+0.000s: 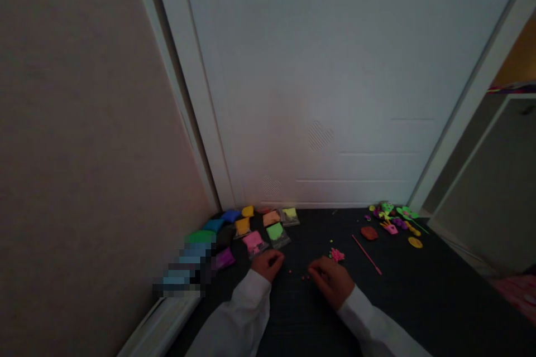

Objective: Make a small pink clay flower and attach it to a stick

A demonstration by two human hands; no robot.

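Note:
My left hand point(268, 265) is closed, thumb and fingers drawn together over the dark table; anything between them is too small to make out. Opposite it, my right hand point(333, 281) has its thumb and forefinger pinched, and I cannot see what they hold. Between the hands lie a few tiny pink balls point(290, 271), some close to the right fingertips. Just beyond the right hand sits a small heap of pink bits point(336, 255). A packet of pink clay point(253, 242) lies beyond the left hand, beside a light green clay packet point(275, 232).
More coloured clay packets point(242, 226) line the table's back left. To the right are a thin pink stick point(367, 255), a reddish-brown clay lump point(369, 233), a yellow disc point(415, 242) and several coloured clay figures point(389, 227). A white panel point(318, 78) rises behind the table.

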